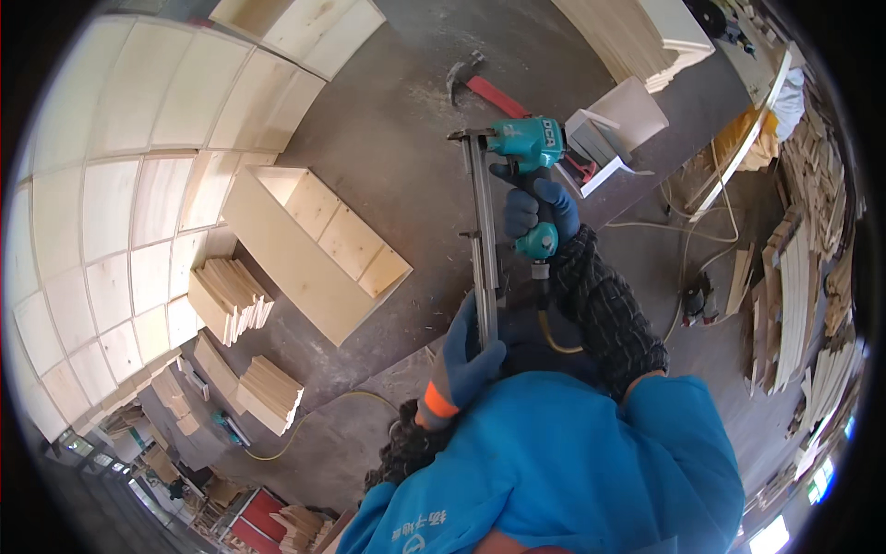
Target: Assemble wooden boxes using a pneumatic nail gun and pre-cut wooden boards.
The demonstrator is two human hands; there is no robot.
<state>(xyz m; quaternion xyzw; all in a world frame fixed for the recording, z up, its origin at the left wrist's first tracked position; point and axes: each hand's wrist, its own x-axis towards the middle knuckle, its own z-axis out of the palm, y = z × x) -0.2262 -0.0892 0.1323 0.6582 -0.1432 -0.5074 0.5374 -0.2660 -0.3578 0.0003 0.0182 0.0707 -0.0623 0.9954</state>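
Observation:
A teal pneumatic nail gun (525,140) lies across the middle of the view, its long metal magazine (484,245) pointing back toward me. My right hand (535,209), in a dark blue work glove, is wrapped round its handle. At the near end of the magazine, my left hand (469,349), gloved in blue with an orange cuff band, is closed round the rail. An air hose (551,335) hangs from the handle's end. To the left stands an open-topped wooden box (318,249) with inner partitions. A claw hammer (489,92) with a red handle rests beyond the gun.
Stacked wooden boxes (120,198) form a wall at the left, with board stacks (231,300) beside them. An opened carton (602,152) sits right of the gun. More panels (618,37) stand far right. Scrap wood (789,295) and a loose hose (683,249) lie right.

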